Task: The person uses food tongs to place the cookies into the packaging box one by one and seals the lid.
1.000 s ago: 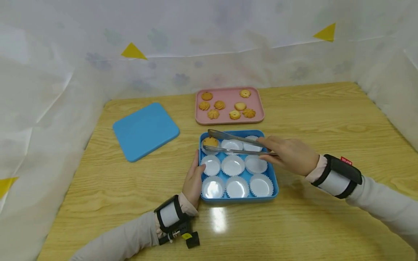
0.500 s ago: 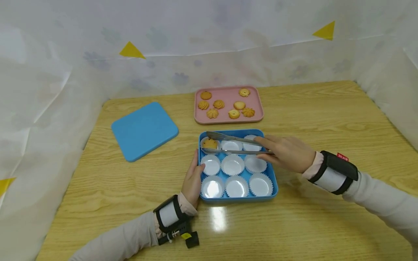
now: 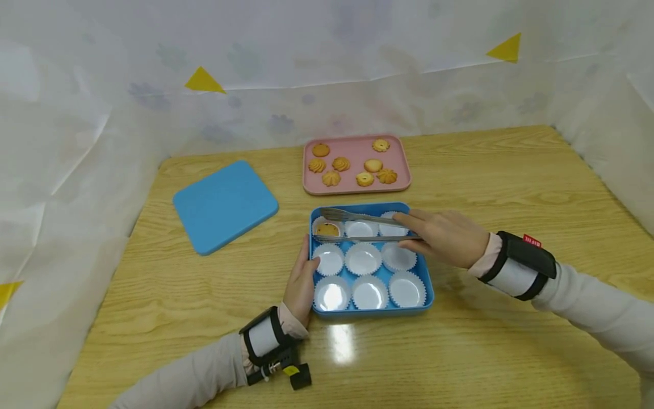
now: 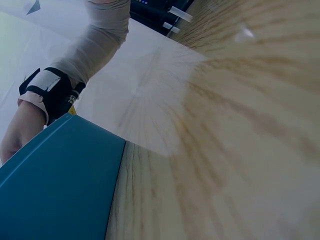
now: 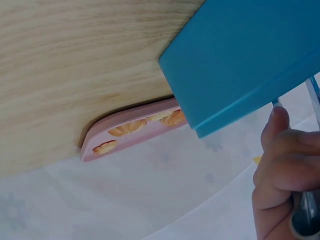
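In the head view my right hand (image 3: 449, 236) holds metal tongs (image 3: 337, 215), whose spread arms reach left over the blue box (image 3: 370, 312). Between the tong tips, a round cookie (image 3: 327, 229) sits in the back-left white paper cup; whether the tips touch it I cannot tell. White paper cups (image 3: 363, 259) stand in rows inside the box. My left hand (image 3: 301, 281) grips the box's left side, thumb over the rim and fingers along the outer wall. The right wrist view shows the fingers (image 5: 282, 167) curled round the tongs, below the box (image 5: 240, 60).
Behind the box lies a pink tray (image 3: 357, 149) with several cookies of different shapes. A flat blue lid (image 3: 225, 207) lies on the table (image 3: 204, 318) to the left. White sheeting (image 3: 327, 62) with yellow triangles closes off the back and sides.
The tongs have shifted slightly left and down, and their arms stand a little wider apart around the cookie. The cookie has sunk lower into its cup. My left hand stays on the box.
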The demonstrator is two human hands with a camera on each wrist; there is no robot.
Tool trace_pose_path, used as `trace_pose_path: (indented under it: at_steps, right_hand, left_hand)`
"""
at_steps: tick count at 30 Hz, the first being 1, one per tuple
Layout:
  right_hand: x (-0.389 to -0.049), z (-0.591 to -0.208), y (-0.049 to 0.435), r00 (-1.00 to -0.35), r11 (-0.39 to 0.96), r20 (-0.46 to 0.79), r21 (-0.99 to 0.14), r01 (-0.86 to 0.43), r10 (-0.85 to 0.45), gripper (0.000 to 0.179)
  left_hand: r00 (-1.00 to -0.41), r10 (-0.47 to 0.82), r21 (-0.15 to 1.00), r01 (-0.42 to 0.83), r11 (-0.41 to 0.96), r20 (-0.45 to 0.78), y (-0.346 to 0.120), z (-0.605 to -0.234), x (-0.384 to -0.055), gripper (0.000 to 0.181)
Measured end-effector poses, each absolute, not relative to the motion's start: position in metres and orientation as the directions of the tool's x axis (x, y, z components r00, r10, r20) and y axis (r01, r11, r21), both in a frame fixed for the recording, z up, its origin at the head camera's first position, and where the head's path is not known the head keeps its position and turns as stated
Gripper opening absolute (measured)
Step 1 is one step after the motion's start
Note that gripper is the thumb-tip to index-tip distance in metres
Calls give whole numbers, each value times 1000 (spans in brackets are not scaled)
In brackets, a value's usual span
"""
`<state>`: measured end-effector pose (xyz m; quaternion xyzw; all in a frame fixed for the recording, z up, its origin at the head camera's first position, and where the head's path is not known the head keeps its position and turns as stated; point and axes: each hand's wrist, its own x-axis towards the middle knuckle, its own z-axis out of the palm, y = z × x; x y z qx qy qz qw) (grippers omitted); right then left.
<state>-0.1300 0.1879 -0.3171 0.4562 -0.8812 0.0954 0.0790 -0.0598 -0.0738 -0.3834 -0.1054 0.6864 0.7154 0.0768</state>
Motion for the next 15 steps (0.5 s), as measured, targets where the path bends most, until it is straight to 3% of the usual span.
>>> trace_pose_path:
  at_steps: [8, 15]
  right_hand:
    - [-126, -311, 193, -570, 564, 233, -100, -820, -788, 43]
    - [-126, -294, 208, -653, 605, 178, -262, -752, -736, 40]
  left_hand:
    - [-966, -43, 967, -252, -50, -254, -74, -385, -60, 58]
    - [-965, -44, 966, -255, -43, -257, -74, -386, -59, 58]
